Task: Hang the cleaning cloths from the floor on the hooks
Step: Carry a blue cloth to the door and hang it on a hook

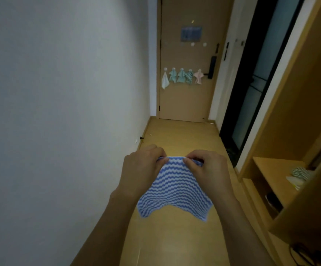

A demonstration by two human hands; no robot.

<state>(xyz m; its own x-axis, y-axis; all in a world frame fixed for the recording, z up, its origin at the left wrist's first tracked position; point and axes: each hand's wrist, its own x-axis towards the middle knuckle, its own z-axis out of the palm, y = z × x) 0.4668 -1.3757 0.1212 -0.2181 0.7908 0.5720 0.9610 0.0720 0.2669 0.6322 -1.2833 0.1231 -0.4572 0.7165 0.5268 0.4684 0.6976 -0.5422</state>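
While you are facing the tan wooden door down the hallway, your left hand and right hand are pinching the top edge of a blue-and-white wavy-striped cleaning cloth, which is hanging between them above the wooden floor.

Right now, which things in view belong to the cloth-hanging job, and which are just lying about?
Job:
blue striped cloth, held along its top edge by left hand and right hand
five hung cloths on the door
free hooks above them

Lying about:
folded cloths on the shelf
door handle
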